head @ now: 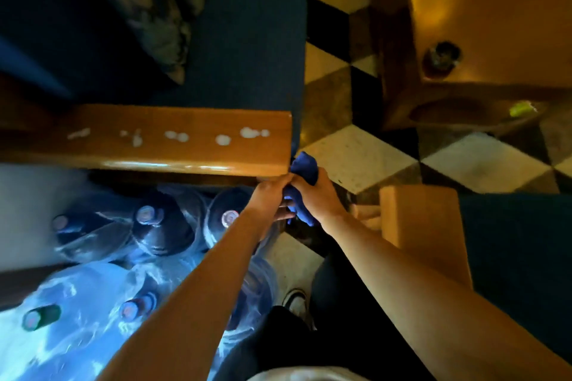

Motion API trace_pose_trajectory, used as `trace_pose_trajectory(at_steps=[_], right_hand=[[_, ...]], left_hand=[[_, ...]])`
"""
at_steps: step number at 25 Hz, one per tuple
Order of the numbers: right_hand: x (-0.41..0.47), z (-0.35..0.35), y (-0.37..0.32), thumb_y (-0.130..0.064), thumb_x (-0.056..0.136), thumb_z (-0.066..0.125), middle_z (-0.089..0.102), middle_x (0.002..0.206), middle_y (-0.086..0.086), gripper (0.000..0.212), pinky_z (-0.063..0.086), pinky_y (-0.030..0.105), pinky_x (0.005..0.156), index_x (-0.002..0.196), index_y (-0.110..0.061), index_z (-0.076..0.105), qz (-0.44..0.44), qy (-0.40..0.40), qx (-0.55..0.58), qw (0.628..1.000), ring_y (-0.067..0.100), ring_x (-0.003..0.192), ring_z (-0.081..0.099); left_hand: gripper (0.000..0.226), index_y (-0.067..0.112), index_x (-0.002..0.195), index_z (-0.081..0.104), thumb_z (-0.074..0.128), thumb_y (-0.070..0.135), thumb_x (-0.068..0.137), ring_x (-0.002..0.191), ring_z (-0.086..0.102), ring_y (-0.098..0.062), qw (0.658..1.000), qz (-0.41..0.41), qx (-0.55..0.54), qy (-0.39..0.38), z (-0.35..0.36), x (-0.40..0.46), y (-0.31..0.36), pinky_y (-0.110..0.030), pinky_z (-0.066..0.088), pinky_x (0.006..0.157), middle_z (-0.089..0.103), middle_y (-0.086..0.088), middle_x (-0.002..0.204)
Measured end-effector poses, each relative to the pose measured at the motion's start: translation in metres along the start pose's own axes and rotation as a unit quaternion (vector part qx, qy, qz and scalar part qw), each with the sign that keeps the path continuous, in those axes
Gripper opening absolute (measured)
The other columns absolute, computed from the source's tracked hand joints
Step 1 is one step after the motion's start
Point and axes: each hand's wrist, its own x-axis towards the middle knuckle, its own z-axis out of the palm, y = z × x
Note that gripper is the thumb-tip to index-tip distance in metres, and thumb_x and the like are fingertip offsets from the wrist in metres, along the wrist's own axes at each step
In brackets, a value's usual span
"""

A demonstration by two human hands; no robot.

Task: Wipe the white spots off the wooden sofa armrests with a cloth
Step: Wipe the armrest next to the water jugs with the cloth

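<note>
A wooden sofa armrest point(148, 148) runs across the middle left, with several white spots point(223, 139) in a row along its top. A bunched blue cloth point(305, 168) hangs just past the armrest's right end. My right hand point(318, 198) is closed around the cloth from the right. My left hand point(269, 195) pinches the cloth's lower part from the left. Both hands sit just below the armrest's right corner, with the cloth off the wood.
Several large water bottles point(154, 226) stand below the armrest at the left. A dark blue sofa seat point(247, 40) with a patterned cushion point(154, 3) lies behind. A wooden table point(479, 25) stands at the upper right over checkered floor point(356, 155). A second wooden armrest point(424, 226) is at right.
</note>
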Motion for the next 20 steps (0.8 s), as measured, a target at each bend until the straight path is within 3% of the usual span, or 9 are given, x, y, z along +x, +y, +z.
trace_pose_trajectory(at_steps=[3, 5, 7, 10, 13, 15, 17, 20], right_hand=[[0.022, 0.024, -0.016, -0.025, 0.09, 0.074, 0.071, 0.093, 0.004, 0.021, 0.057, 0.022, 0.056, 0.103, -0.02, 0.059, 0.009, -0.016, -0.001, 1.0, 0.003, 0.067, 0.073], [0.044, 0.029, -0.024, -0.026, 0.088, 0.077, 0.071, 0.105, 0.007, 0.035, 0.057, 0.028, 0.073, 0.116, -0.014, 0.06, 0.012, -0.021, -0.022, 0.999, 0.011, 0.084, 0.074], [0.079, 0.03, -0.035, -0.024, 0.086, 0.08, 0.069, 0.113, 0.007, 0.052, 0.05, 0.03, 0.086, 0.127, -0.005, 0.054, -0.004, -0.026, -0.078, 0.997, 0.02, 0.101, 0.068], [0.14, 0.019, -0.058, -0.025, 0.085, 0.081, 0.072, 0.113, 0.014, 0.044, 0.043, 0.021, 0.081, 0.116, -0.004, 0.059, -0.032, -0.017, -0.16, 0.986, 0.026, 0.103, 0.07], [0.194, 0.007, -0.093, -0.034, 0.086, 0.08, 0.071, 0.117, 0.017, 0.042, 0.045, 0.032, 0.083, 0.115, -0.008, 0.064, -0.098, -0.062, -0.288, 0.95, 0.034, 0.109, 0.067], [0.229, 0.015, -0.117, -0.038, 0.091, 0.074, 0.065, 0.124, 0.018, 0.042, 0.043, 0.034, 0.083, 0.122, -0.011, 0.064, -0.165, -0.129, -0.389, 0.897, 0.037, 0.115, 0.062], [0.253, 0.031, -0.126, -0.039, 0.097, 0.065, 0.057, 0.132, 0.02, 0.044, 0.043, 0.038, 0.091, 0.135, -0.017, 0.061, -0.231, -0.242, -0.47, 0.817, 0.04, 0.122, 0.054], [0.269, 0.051, -0.113, -0.046, 0.104, 0.048, 0.044, 0.15, 0.024, 0.06, 0.04, 0.048, 0.108, 0.16, -0.029, 0.031, -0.241, -0.36, -0.602, 0.671, 0.045, 0.133, 0.044]], left_hand=[[0.027, 0.002, 0.12, 0.064, 0.054, 0.02, 0.102, 0.084, 0.07, -0.028, 0.999, -0.008, -0.047, 0.02, -0.025, -0.004, 0.006, -0.044, 0.059, 0.081, 0.068, -0.019, 0.103], [0.032, -0.005, 0.127, 0.059, 0.053, 0.014, 0.102, 0.093, 0.067, -0.035, 0.994, -0.022, -0.095, 0.043, -0.029, 0.008, 0.009, -0.054, 0.054, 0.092, 0.064, -0.025, 0.108], [0.03, -0.004, 0.123, 0.061, 0.053, 0.014, 0.101, 0.091, 0.066, -0.037, 0.987, -0.034, -0.135, 0.081, -0.026, 0.034, 0.021, -0.052, 0.057, 0.085, 0.065, -0.027, 0.107], [0.024, 0.001, 0.111, 0.063, 0.049, 0.018, 0.101, 0.076, 0.067, -0.031, 0.97, -0.075, -0.168, 0.158, -0.021, 0.078, 0.045, -0.038, 0.057, 0.066, 0.068, -0.02, 0.095], [0.027, 0.001, 0.116, 0.061, 0.048, 0.021, 0.101, 0.081, 0.069, -0.033, 0.947, -0.12, -0.2, 0.22, -0.02, 0.102, 0.058, -0.042, 0.057, 0.073, 0.069, -0.018, 0.098], [0.029, 0.003, 0.118, 0.06, 0.049, 0.023, 0.101, 0.084, 0.071, -0.033, 0.928, -0.139, -0.227, 0.259, -0.028, 0.11, 0.064, -0.042, 0.059, 0.07, 0.072, -0.018, 0.105], [0.027, 0.006, 0.115, 0.063, 0.049, 0.023, 0.099, 0.079, 0.07, -0.032, 0.913, -0.145, -0.239, 0.298, -0.036, 0.119, 0.059, -0.037, 0.056, 0.065, 0.073, -0.016, 0.102], [0.017, 0.009, 0.083, 0.062, 0.052, 0.023, 0.085, 0.066, 0.057, -0.026, 0.894, -0.144, -0.208, 0.371, -0.046, 0.126, 0.043, -0.036, 0.046, 0.061, 0.061, -0.012, 0.075]])
